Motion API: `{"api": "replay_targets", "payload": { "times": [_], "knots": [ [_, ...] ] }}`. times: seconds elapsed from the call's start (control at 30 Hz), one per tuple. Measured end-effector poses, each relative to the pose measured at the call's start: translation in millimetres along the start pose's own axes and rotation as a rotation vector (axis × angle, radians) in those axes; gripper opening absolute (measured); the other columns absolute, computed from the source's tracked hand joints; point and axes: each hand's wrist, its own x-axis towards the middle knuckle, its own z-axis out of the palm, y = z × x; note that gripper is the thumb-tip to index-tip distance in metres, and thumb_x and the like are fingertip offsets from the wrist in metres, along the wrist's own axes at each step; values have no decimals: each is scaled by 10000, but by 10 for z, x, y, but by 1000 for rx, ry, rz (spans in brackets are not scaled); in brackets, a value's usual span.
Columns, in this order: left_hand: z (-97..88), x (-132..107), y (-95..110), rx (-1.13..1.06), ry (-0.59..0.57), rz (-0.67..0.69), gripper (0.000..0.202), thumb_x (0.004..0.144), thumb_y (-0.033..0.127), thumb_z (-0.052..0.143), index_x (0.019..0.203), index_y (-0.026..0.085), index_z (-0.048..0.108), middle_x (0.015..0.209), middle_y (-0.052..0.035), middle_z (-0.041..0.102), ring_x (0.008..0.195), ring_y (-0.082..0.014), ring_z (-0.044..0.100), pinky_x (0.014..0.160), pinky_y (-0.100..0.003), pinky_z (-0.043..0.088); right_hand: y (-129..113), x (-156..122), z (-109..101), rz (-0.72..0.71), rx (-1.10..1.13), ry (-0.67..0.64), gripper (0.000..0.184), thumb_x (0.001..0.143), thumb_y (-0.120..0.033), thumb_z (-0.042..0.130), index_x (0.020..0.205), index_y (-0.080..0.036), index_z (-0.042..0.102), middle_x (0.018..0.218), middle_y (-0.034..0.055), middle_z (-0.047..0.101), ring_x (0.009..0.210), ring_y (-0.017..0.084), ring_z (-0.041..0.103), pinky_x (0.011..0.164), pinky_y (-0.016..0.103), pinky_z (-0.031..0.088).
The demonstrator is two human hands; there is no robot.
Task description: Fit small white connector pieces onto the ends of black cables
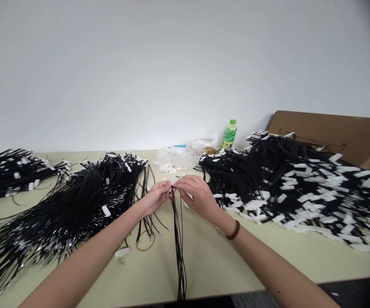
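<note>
Over the middle of the table my left hand (158, 196) pinches a small white connector (171, 189). A bundle of thin black wires (179, 252) hangs straight down from it towards the front edge. My right hand (198, 194) meets it from the other side, its fingers closed at the wire ends by the connector; the fingertips cover the exact contact. Left of my hands lies a large heap of black wires (85, 188) with bare shiny ends and some white pieces. A yellow rubber band (146, 249) rests on the table near a few loose wires.
Another wire heap with white connectors (300, 184) spreads across the right side, and a further bundle (8, 173) lies far left. Behind my hands are a clear plastic bag (180, 157) and a green-capped bottle (229, 135). A cardboard box (332, 134) stands back right.
</note>
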Motion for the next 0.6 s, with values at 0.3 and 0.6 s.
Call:
{"api": "replay_targets", "payload": {
  "times": [0.3, 0.6],
  "knots": [
    [-20, 14, -9, 36, 44, 15, 188, 712, 289, 662, 719, 118, 585, 653, 1, 537, 568, -70, 473, 604, -215, 393, 28, 122, -153, 569, 592, 355, 182, 852, -328, 494, 818, -172, 583, 823, 50, 629, 791, 150, 600, 757, 306, 496],
    [-38, 28, -17, 25, 126, 38, 222, 659, 296, 705, 715, 115, 588, 653, 5, 535, 547, -59, 460, 580, -202, 392, 340, 160, -409, 885, 984, 900, 269, 683, -387, 653, 732, -162, 514, 611, -46, 476, 554, 68, 496, 531, 198, 455]
  ]
}}
